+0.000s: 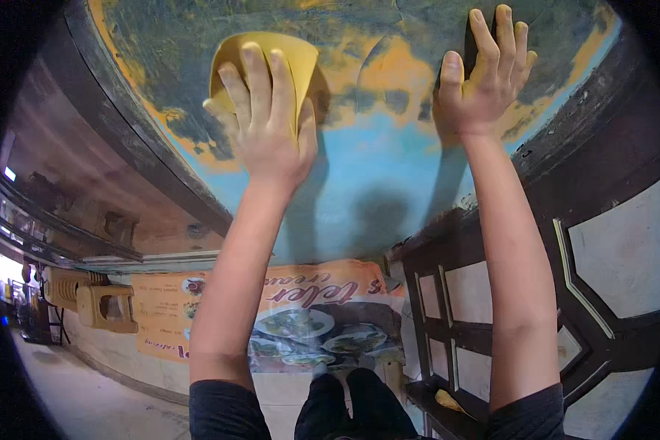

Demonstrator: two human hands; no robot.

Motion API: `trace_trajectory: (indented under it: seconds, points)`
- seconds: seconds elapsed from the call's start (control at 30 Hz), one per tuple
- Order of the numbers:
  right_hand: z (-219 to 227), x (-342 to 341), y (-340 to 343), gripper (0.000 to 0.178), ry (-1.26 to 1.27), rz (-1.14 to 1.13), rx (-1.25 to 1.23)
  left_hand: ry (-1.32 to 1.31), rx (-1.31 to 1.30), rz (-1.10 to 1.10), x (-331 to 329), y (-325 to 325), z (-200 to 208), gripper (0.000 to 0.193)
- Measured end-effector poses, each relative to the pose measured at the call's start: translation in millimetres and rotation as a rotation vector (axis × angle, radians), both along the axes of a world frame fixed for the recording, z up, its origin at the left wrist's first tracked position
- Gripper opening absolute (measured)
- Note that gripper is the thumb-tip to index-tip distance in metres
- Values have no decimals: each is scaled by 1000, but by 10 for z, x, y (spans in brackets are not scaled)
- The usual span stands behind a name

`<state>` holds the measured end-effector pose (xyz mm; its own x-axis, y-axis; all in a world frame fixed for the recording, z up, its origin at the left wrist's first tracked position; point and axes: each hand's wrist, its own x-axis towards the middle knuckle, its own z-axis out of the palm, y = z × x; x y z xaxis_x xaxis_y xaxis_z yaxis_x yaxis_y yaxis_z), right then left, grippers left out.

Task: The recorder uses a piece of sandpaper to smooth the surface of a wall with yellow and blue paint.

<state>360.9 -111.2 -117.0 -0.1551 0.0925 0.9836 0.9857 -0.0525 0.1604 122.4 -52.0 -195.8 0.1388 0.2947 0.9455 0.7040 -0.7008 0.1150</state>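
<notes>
The head view shows a yellow sheet (301,62) right beneath the left hand (271,143), which presses flat with fingers spread, against the painted surface (359,158). Off to the right, the right hand (485,95) is splayed, holding nothing.

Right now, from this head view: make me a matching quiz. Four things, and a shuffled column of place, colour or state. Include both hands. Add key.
Column 1
1. Left hand
2. Right hand
3. Sheet
4. Banner

Column 2
A. Partly orange, showing plates of food
B. Spread out, holding nothing
C. Yellow, between a palm and the patchy painted surface
D. Laid over something yellow

Pairs: 1-D, 2-B, 3-C, 4-A
</notes>
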Motion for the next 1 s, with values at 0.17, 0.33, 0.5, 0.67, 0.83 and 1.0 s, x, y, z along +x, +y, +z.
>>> trace_trajectory:
  seconds: [0.17, 0.33, 0.5, 0.67, 0.83, 1.0]
  points:
    - [-87, 187, 180, 52, -45, 115, 108, 302, -209, 50, -124, -94, -966, 74]
    - [-81, 122, 191, 51, -21, 120, 108, 472, -115, -6, -304, -22, -899, 72]
    - [-30, 124, 176, 51, -31, 90, 117, 136, -74, 104, 8, -3, -412, 67]
    - [-110, 124, 186, 52, -10, 101, 91, 398, -400, 44, -4, -354, -1438, 77]
    - [-1, 46, 23, 51, -1, 45, 35, 23, -44, 86, 129, -84, -529, 69]
    - [-79, 158, 162, 51, -34, 109, 105, 56, -139, 7, 39, -94, -1329, 73]
